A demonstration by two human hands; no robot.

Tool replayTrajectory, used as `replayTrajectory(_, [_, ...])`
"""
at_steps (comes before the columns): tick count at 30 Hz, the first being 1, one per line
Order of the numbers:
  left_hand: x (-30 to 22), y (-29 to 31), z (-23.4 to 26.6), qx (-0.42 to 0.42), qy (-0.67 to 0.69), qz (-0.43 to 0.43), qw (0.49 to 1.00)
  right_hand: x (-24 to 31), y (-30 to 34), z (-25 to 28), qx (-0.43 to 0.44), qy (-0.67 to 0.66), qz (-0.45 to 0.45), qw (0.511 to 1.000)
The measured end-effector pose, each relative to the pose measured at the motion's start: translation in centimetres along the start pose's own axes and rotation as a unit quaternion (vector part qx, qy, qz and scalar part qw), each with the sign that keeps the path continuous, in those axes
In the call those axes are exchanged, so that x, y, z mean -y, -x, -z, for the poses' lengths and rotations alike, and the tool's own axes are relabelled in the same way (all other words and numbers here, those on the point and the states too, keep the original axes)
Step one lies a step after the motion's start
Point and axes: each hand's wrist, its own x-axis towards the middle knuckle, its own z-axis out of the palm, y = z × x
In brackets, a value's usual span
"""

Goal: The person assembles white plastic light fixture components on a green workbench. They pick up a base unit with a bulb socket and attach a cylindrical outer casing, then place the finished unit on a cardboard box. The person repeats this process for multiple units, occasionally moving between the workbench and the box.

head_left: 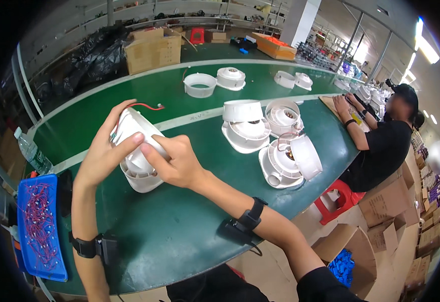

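L hand (pixel 96 156) and R hand (pixel 179 163) both gripping a white fan case (pixel 140 125) over the green table (pixel 179 229), blue wire tray (pixel 52 189) far L. 3 more white units (pixel 247 135) mid-table, co-worker (pixel 388 138) at R edge, cardboard boxes (pixel 388 200) on flr.

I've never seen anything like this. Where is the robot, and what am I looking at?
There's no robot here, just a person's two bare hands. The single picture comes from a wide fisheye camera worn on the person's head, looking down, so straight edges look bent. The left hand and right hand hold a white plastic housing with a red wire sticking out. Each forearm wears a black strap. On the green worktable, to the right, stand similar housings. At the left are a blue tray of thin red leads and a clear bottle. A co-worker sits at right.
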Motion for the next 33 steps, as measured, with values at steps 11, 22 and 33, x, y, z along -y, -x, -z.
replayTrajectory(11, [-7.7,-0.7,3.5,0.039,-0.12,-0.035,0.991,5.8,-2.9,-0.4,0.102,-0.084,0.02,0.991])
replayTrajectory(22, [-6.0,-1.3,4.8,-0.128,-0.116,-0.131,0.976,6.2,-11.0,1.5,0.11,-0.191,0.025,0.975])
replayTrajectory(33, [-6.9,-2.4,2.2,-0.071,-0.076,-0.171,0.98,4.5,-9.8,1.0,0.067,-0.236,-0.059,0.968])
